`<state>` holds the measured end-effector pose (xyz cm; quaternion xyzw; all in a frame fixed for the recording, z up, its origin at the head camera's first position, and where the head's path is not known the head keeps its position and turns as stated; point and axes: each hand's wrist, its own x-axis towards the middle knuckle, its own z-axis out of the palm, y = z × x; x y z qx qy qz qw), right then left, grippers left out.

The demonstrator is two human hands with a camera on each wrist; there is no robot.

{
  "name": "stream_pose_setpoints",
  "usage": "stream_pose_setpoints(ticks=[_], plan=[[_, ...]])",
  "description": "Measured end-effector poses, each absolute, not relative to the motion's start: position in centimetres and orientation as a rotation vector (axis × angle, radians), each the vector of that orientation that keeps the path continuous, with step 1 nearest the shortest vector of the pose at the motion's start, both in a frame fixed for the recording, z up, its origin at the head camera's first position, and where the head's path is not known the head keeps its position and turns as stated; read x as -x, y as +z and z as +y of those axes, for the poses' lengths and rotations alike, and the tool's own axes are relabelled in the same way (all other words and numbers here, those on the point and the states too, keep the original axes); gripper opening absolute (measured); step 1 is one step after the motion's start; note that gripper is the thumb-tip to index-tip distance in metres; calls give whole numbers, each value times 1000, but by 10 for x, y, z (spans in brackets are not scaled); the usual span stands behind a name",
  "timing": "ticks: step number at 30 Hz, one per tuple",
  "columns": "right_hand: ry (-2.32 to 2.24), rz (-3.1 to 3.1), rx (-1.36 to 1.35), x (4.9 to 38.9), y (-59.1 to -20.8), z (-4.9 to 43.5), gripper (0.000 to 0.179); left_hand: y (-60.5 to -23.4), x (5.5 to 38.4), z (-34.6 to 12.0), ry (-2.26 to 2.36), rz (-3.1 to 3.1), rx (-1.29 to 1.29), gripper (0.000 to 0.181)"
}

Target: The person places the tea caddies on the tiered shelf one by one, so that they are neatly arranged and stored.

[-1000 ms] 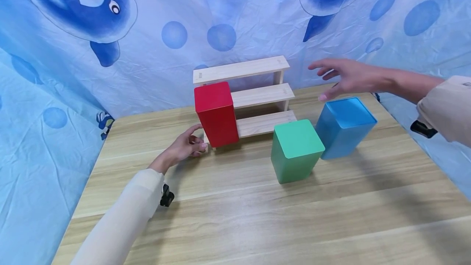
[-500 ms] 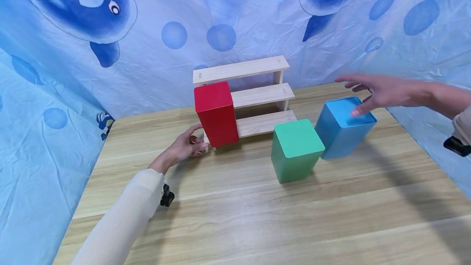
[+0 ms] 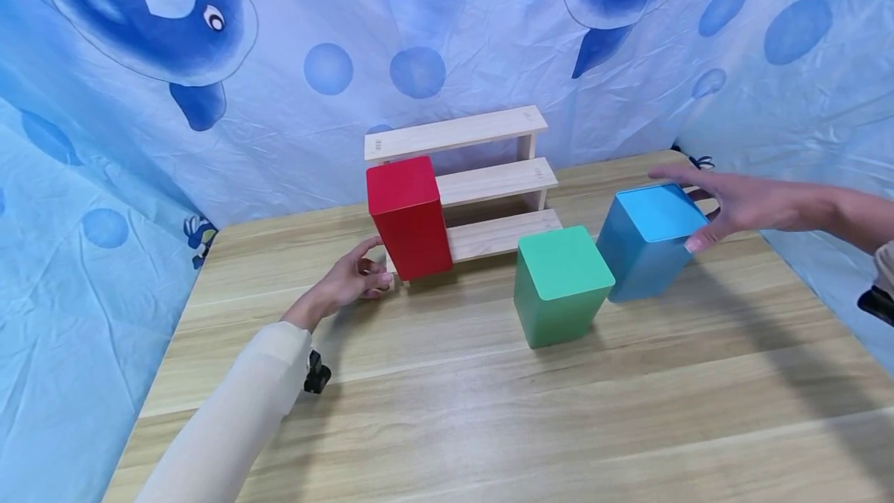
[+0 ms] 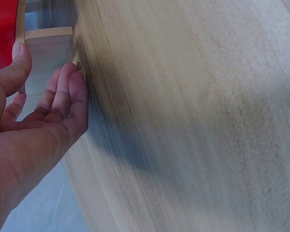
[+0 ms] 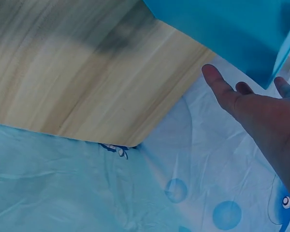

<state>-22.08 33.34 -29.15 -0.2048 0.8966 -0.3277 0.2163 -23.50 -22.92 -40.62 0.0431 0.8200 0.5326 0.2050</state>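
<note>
My left hand (image 3: 352, 278) is at the left end of a small wooden step shelf (image 3: 499, 235), thumb and index finger on either side of the lowest step's end. In the left wrist view its thumb is against the board's edge, with the other fingers loosely bent beside it. A tall red box (image 3: 412, 223) stands on that step's left end. My right hand (image 3: 747, 204) spreads around the upper right of an upright blue box (image 3: 642, 247), thumb at the front, fingers behind. A green box (image 3: 562, 289) stands just left of the blue one.
The wood-grain table (image 3: 447, 410) meets a blue dolphin-print cloth (image 3: 482, 37) hanging at the back and both sides. The shelf has three steps; its middle step (image 3: 496, 181) and top step (image 3: 457, 134) rise behind the red box.
My right hand has swung right and lowered from above the blue box to its upper right side. The left hand and the boxes have stayed in place.
</note>
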Motion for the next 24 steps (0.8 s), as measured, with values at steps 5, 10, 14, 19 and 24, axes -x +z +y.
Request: stream_pose_setpoints(ticks=[5,10,14,19,24], plan=[[-928,2500,546,220,-298,334,97,-405,235,-229,1486,2291,-115,74],[-959,2515,529,218,-303,335,92,-406,234,-229,1490,2285,-109,74],[-992,2504,504,217,-303,335,92,-406,233,-228,1491,2289,-107,74],[-1015,2493,488,215,-304,337,93,-406,233,-227,1487,2293,-114,74],[-1013,2496,489,216,-305,338,92,-405,232,-227,1488,2296,-112,74]])
